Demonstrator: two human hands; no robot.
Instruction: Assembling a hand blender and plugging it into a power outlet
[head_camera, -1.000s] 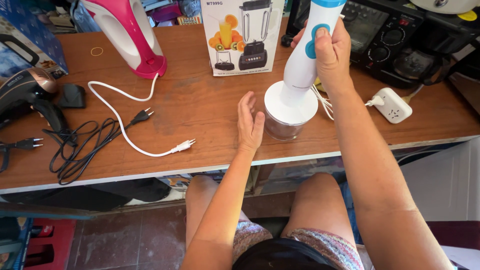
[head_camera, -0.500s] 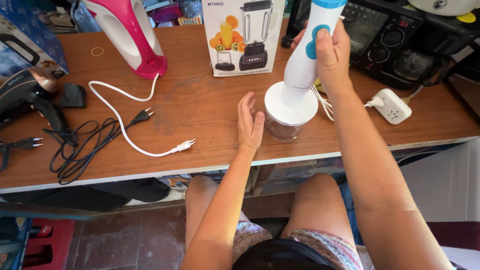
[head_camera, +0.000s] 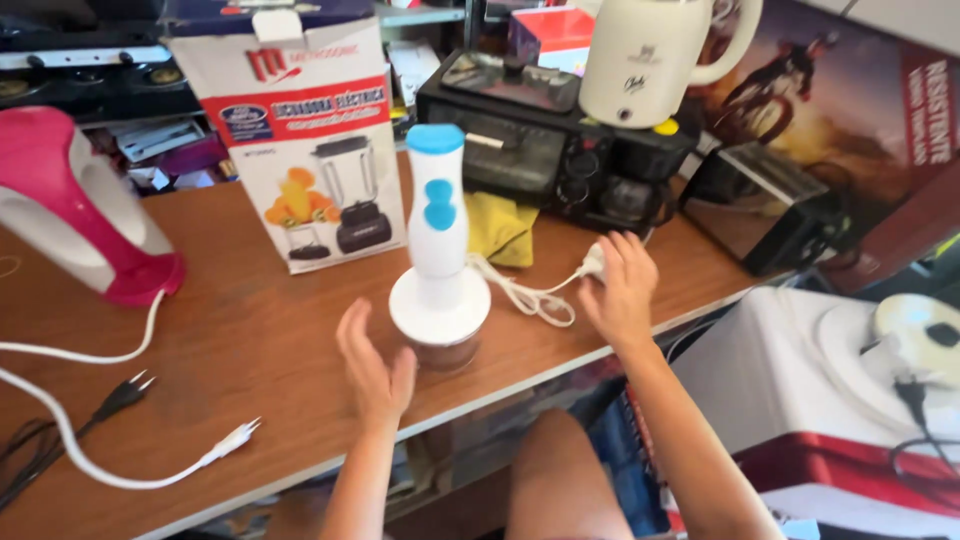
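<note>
Two hands are over the front part of the desk (head_camera: 250, 340), neither gripping anything firmly. The left hand (head_camera: 375, 365) is open, fingers spread and palm turned toward the chopper, just beside its bowl near the front edge; whether it touches the bowl cannot be told. The right hand (head_camera: 620, 290) lies loosely curled on a white plug (head_camera: 593, 262) toward the right end of the desk, fingers resting over it rather than closed tight. The chopper (head_camera: 438, 270) stands upright by itself between the hands, near the front edge: a white stick body with a blue cap and blue button, set on a round white lid over a clear bowl with dark contents. Its white cord (head_camera: 520, 292) runs in loops along the desk from the body to the plug. Behind the chopper, toward the back edge, stands a box (head_camera: 300, 130) printed with a blender picture. A yellow cloth (head_camera: 500, 228) lies just right of the box, behind the cord. A pink and white kettle (head_camera: 70, 210) stands at the left end. A second white cord (head_camera: 110, 470) with a two-pin plug lies across the front left corner, a black plug (head_camera: 125, 395) beside it. At the back right sits a black oven (head_camera: 545, 150) with a cream kettle (head_camera: 645, 60) on top.
</note>
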